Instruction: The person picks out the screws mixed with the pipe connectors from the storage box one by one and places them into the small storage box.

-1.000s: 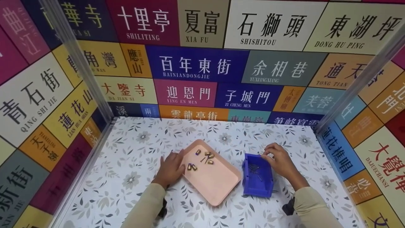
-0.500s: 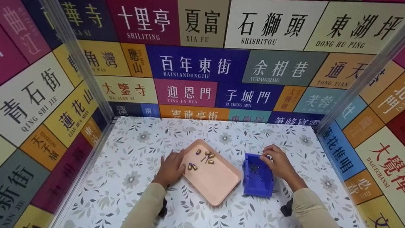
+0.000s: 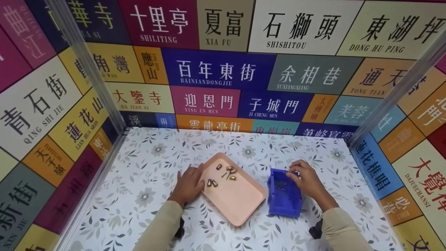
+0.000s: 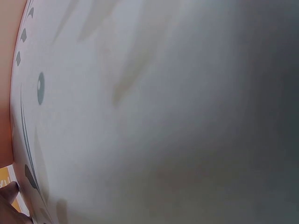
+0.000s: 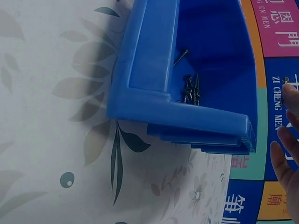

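My left hand (image 3: 187, 185) rests against the left edge of a pink tray (image 3: 237, 209), its fingers relaxed and its thumb at the rim. Several small brass-coloured cylinders (image 3: 219, 167) and a few thin screws lie in that tray. My right hand (image 3: 306, 177) is over the far right corner of a blue plastic bin (image 3: 284, 207), thumb and forefinger brought together. In the right wrist view, a small dark screw (image 5: 283, 100) shows at its fingertips. More dark screws (image 5: 190, 88) lie loose inside the bin.
Tray and bin stand close side by side on a white table (image 3: 150, 216) with a leaf and flower print. Panels with printed place names (image 3: 219, 69) wall in the back and both sides. Clear strips (image 3: 87, 62) run up the corners.
My right hand has shifted slightly left, further over the bin's far corner, then stays nearly still. The left hand, tray and bin keep their places.
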